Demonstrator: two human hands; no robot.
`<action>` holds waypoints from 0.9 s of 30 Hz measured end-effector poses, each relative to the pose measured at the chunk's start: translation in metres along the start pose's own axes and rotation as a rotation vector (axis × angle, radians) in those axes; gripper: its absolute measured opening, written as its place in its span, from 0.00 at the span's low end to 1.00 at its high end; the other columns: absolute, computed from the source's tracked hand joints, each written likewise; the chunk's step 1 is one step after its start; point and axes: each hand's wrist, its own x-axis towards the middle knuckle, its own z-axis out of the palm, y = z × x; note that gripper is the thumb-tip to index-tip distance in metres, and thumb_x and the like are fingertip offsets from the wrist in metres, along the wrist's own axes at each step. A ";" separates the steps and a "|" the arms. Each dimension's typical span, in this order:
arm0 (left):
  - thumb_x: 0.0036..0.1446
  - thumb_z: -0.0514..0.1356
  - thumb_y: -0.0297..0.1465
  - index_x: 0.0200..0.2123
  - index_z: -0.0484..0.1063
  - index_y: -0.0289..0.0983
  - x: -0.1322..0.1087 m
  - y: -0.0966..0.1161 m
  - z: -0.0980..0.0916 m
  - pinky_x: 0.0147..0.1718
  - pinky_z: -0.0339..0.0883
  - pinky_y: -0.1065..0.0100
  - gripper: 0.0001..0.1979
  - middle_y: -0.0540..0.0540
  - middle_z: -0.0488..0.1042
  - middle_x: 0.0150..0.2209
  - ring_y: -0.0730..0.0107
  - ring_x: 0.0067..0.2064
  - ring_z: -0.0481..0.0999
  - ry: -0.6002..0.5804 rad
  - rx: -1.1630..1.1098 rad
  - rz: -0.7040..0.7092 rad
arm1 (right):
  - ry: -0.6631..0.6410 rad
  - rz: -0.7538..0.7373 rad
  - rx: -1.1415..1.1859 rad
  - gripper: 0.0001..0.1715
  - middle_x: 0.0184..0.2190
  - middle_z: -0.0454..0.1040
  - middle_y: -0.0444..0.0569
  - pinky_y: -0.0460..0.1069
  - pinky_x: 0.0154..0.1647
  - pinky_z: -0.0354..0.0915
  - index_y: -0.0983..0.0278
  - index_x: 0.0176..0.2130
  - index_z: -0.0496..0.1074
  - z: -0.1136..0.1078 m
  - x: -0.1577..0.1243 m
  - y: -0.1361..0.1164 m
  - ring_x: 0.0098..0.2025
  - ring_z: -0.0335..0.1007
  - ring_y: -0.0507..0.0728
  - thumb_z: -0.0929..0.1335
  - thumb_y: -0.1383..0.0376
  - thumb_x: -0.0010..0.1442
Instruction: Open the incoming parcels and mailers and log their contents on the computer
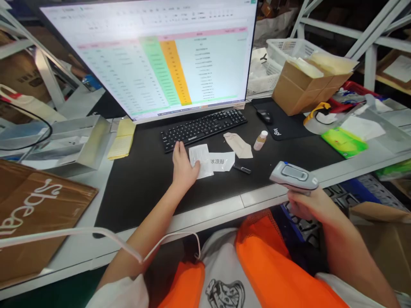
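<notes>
My left hand lies on the dark desk mat with its fingers stretched out and its thumb apart, over the left edge of a white packet. Its fingertips reach the front of the black keyboard. Under the packet's right side lies another white packet with printed dark characters. Beside them are a beige crumpled wrapper, a black pen and a small bottle with a white cap. At the desk's front edge, my right hand grips the handle of a grey barcode scanner.
A monitor showing a spreadsheet stands behind the keyboard. Yellow notes and a cardboard box are left. Rightward are a mouse, a carton, a tape roll and a green packet. A white cable crosses my left forearm.
</notes>
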 end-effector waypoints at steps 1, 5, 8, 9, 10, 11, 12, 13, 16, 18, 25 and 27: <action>0.51 0.65 0.29 0.71 0.57 0.29 0.008 0.009 0.010 0.73 0.46 0.44 0.44 0.29 0.55 0.72 0.41 0.73 0.54 0.000 0.102 0.110 | 0.039 -0.018 -0.009 0.16 0.19 0.70 0.46 0.51 0.23 0.64 0.62 0.30 0.75 -0.009 -0.002 0.006 0.21 0.66 0.57 0.74 0.52 0.54; 0.55 0.64 0.29 0.60 0.72 0.31 0.050 0.058 0.097 0.67 0.60 0.53 0.28 0.33 0.72 0.62 0.49 0.64 0.70 -0.404 0.092 0.282 | 0.118 -0.110 -0.020 0.18 0.20 0.72 0.47 0.51 0.31 0.67 0.61 0.24 0.72 -0.026 -0.008 0.017 0.25 0.69 0.58 0.73 0.53 0.57; 0.46 0.72 0.28 0.52 0.77 0.33 0.080 0.088 0.169 0.63 0.64 0.55 0.27 0.36 0.78 0.55 0.48 0.58 0.75 -0.565 -0.043 0.192 | 0.134 -0.153 -0.027 0.19 0.20 0.72 0.47 0.51 0.33 0.66 0.61 0.22 0.71 -0.025 -0.016 0.017 0.25 0.68 0.57 0.72 0.54 0.58; 0.44 0.73 0.27 0.47 0.78 0.33 0.087 0.095 0.186 0.61 0.65 0.55 0.24 0.38 0.79 0.50 0.48 0.55 0.76 -0.580 -0.078 0.161 | 0.141 -0.148 -0.035 0.20 0.20 0.72 0.47 0.52 0.33 0.66 0.61 0.21 0.70 -0.024 -0.019 0.017 0.25 0.68 0.57 0.71 0.53 0.58; 0.44 0.73 0.27 0.42 0.78 0.33 0.092 0.100 0.199 0.58 0.67 0.55 0.19 0.39 0.80 0.46 0.50 0.52 0.77 -0.581 -0.105 0.137 | 0.161 -0.135 -0.052 0.21 0.19 0.72 0.48 0.52 0.33 0.66 0.60 0.20 0.70 -0.024 -0.021 0.018 0.24 0.69 0.58 0.70 0.53 0.58; 0.46 0.72 0.27 0.38 0.77 0.33 0.094 0.103 0.207 0.55 0.69 0.55 0.15 0.40 0.80 0.42 0.52 0.48 0.78 -0.574 -0.124 0.118 | 0.194 -0.117 -0.079 0.22 0.19 0.72 0.48 0.52 0.34 0.66 0.60 0.19 0.69 -0.025 -0.022 0.019 0.24 0.69 0.58 0.70 0.52 0.57; 0.50 0.70 0.28 0.37 0.75 0.33 0.095 0.105 0.212 0.52 0.70 0.56 0.11 0.40 0.80 0.40 0.54 0.46 0.78 -0.565 -0.138 0.107 | 0.234 -0.094 -0.112 0.22 0.18 0.72 0.48 0.52 0.34 0.66 0.60 0.18 0.69 -0.026 -0.022 0.020 0.25 0.69 0.59 0.69 0.51 0.56; 0.53 0.68 0.29 0.37 0.74 0.33 0.094 0.107 0.214 0.50 0.71 0.56 0.09 0.40 0.80 0.39 0.56 0.44 0.78 -0.555 -0.151 0.099 | 0.279 -0.069 -0.140 0.21 0.18 0.72 0.49 0.53 0.33 0.66 0.60 0.19 0.69 -0.028 -0.021 0.021 0.24 0.69 0.59 0.69 0.51 0.54; 0.60 0.64 0.32 0.44 0.73 0.32 0.085 0.112 0.209 0.44 0.72 0.61 0.11 0.39 0.80 0.43 0.61 0.41 0.79 -0.548 -0.224 0.068 | 0.343 -0.018 -0.189 0.20 0.17 0.72 0.49 0.53 0.32 0.66 0.60 0.19 0.69 -0.033 -0.014 0.023 0.24 0.70 0.60 0.68 0.49 0.52; 0.59 0.65 0.33 0.44 0.73 0.33 0.076 0.117 0.203 0.41 0.72 0.63 0.13 0.40 0.80 0.43 0.63 0.40 0.79 -0.560 -0.295 0.028 | 0.330 -0.025 -0.209 0.20 0.17 0.71 0.48 0.53 0.33 0.66 0.59 0.19 0.69 -0.035 -0.008 0.021 0.24 0.70 0.60 0.67 0.49 0.51; 0.56 0.69 0.30 0.41 0.73 0.33 0.058 0.123 0.180 0.47 0.73 0.62 0.12 0.41 0.81 0.43 0.64 0.43 0.80 -0.573 -0.445 -0.040 | 0.257 -0.041 -0.256 0.19 0.18 0.71 0.47 0.53 0.34 0.67 0.59 0.21 0.68 -0.037 0.007 0.014 0.25 0.71 0.60 0.67 0.48 0.51; 0.56 0.68 0.30 0.43 0.73 0.33 0.057 0.121 0.169 0.48 0.73 0.62 0.13 0.40 0.82 0.43 0.63 0.44 0.81 -0.560 -0.465 -0.066 | 0.259 -0.040 -0.256 0.19 0.18 0.71 0.47 0.53 0.32 0.67 0.59 0.21 0.68 -0.040 0.010 0.016 0.24 0.70 0.60 0.68 0.48 0.50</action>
